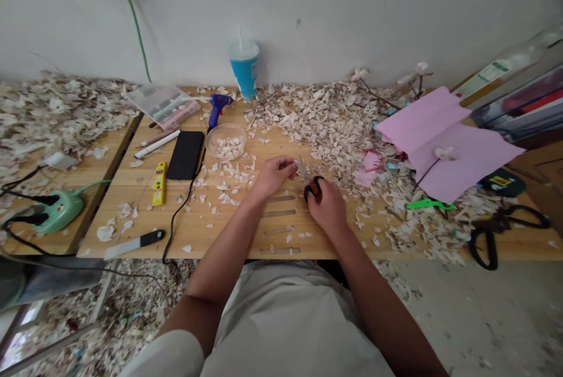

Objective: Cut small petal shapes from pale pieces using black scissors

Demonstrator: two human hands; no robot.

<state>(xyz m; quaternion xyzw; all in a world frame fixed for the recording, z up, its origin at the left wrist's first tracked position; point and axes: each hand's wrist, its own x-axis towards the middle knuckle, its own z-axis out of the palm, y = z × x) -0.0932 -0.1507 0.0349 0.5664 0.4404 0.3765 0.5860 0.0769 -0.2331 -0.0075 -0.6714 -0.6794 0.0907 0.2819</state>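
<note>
In the middle of the table my right hand (328, 204) is closed around the black handles of a small pair of scissors (313, 188). The blades point up and left, toward the fingertips of my left hand (276, 175). That hand is pinched on a small pale piece, like a dried petal or shell flake, mostly hidden by the fingers. Just in front of both hands, several narrow slots (280, 213) run across the wooden table (237, 224). Loose pale flakes (226, 180) lie to the left of my left hand.
A round clear dish (226, 141) holds flakes, near a blue glue gun (216, 110), a phone (185, 155) and a blue cup (244, 69). Heaped flakes (308, 116) cover the back and right. Pink paper (457, 154) and larger black-handled scissors (497, 227) lie right.
</note>
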